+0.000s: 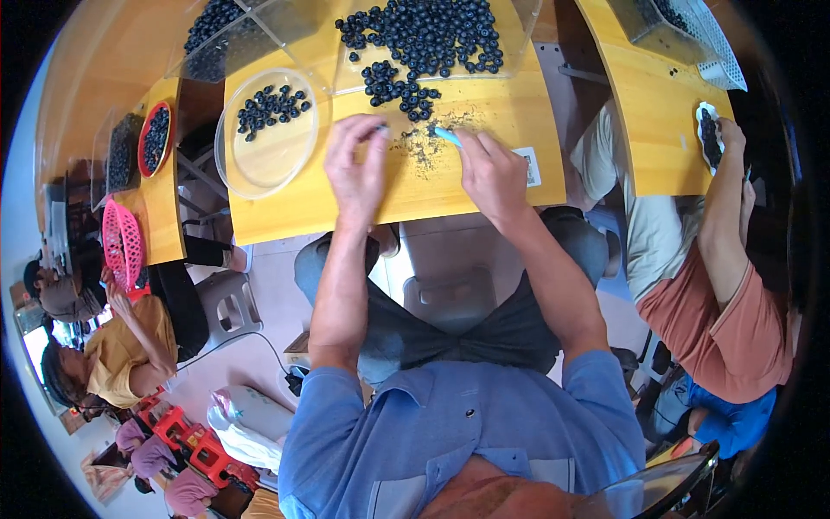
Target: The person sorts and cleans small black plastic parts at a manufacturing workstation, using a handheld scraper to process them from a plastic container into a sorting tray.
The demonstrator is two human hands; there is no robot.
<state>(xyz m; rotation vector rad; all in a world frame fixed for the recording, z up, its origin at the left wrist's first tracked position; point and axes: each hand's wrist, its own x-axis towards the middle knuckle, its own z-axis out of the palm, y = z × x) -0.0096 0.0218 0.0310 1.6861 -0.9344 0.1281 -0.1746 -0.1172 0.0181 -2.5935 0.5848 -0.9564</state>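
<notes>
Wooden table bears dark crumbs: just left your left hand pinches something tiny, just right your right hand grips a light-blue tool; blueberries lie just beyond.

A round clear dish with a few dark berries sits on the wooden table, and a clear tray full of berries lies behind it. Far to the left there is a red bowl of berries and a pink basket. On the right, another person's arm rests by a small white plate.
</notes>
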